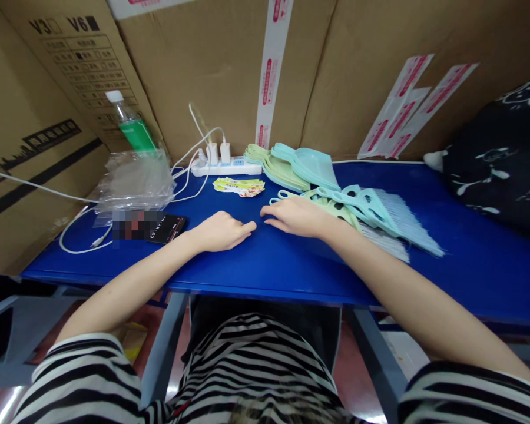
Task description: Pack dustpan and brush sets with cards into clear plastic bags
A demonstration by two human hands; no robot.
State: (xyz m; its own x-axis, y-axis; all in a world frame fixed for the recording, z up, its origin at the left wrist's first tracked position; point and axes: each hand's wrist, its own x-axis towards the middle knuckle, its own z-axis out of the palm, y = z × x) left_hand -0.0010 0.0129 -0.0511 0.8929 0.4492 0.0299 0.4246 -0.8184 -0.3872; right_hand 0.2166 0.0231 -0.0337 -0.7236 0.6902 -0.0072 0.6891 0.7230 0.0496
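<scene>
My left hand (223, 231) rests on the blue table with its fingers curled in, and nothing shows in it. Across a small gap, my right hand (295, 216) has thumb and forefinger apart and holds nothing. Just beyond it lie small hand brushes with pale bristles, a light blue brush (362, 207) and a green brush (352, 220), partly covered by the hand. Behind them are stacked dustpans, a blue dustpan (311, 164) and a green dustpan (282, 168). Several printed yellow-green and white labels (238, 186) lie in front of the power strip.
At the back stands a white power strip (247, 166) with chargers and cables. Clear plastic bags (135, 179), a bottle with a green label (136, 134) and a phone (165, 228) are on the left. Cardboard walls (212, 70) enclose the table; a black patterned bag (503, 159) sits right.
</scene>
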